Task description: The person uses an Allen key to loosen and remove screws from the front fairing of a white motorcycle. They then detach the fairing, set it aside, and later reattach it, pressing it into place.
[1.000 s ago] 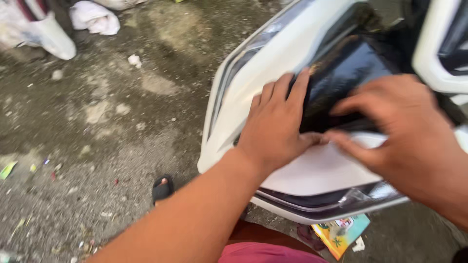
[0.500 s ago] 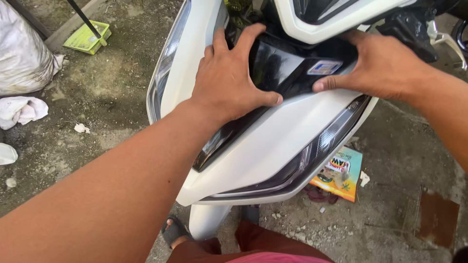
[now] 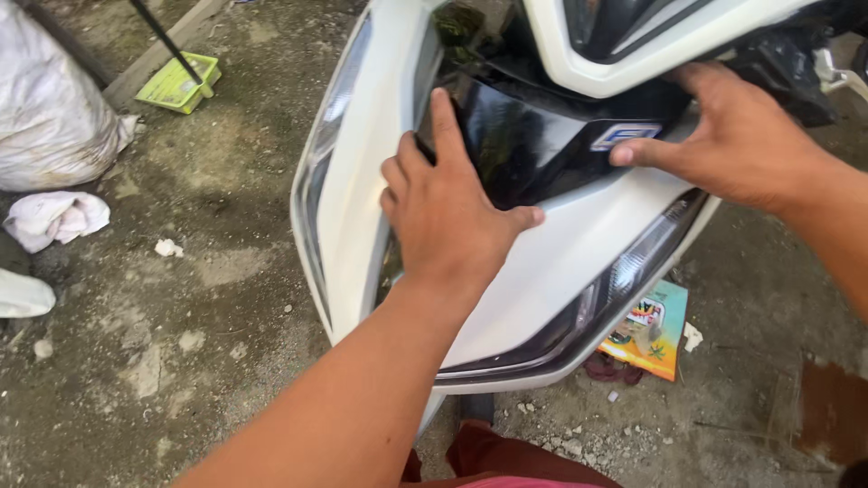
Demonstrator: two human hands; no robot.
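A white scooter front cowl (image 3: 561, 262) fills the middle of the view, with headlight lenses (image 3: 633, 271) along its lower edges. A glossy black panel (image 3: 533, 136) with a small badge sits in the centre of the cowl. My left hand (image 3: 448, 212) lies flat on the left side of the black panel, fingers pointing up, thumb stretched right. My right hand (image 3: 732, 136) presses on the panel's right edge, thumb beside the badge. Neither hand grips anything.
The ground is rough dirty concrete (image 3: 208, 316). A white sack (image 3: 50, 117) and a crumpled cloth (image 3: 54, 217) lie at the left, a green dustpan (image 3: 176, 86) at the top left. A colourful flat packet (image 3: 646, 330) lies under the scooter's nose.
The view has shifted so the scooter front sits higher and more central. Both hands stay on the black panel; the left hand has slid a little lower on it.
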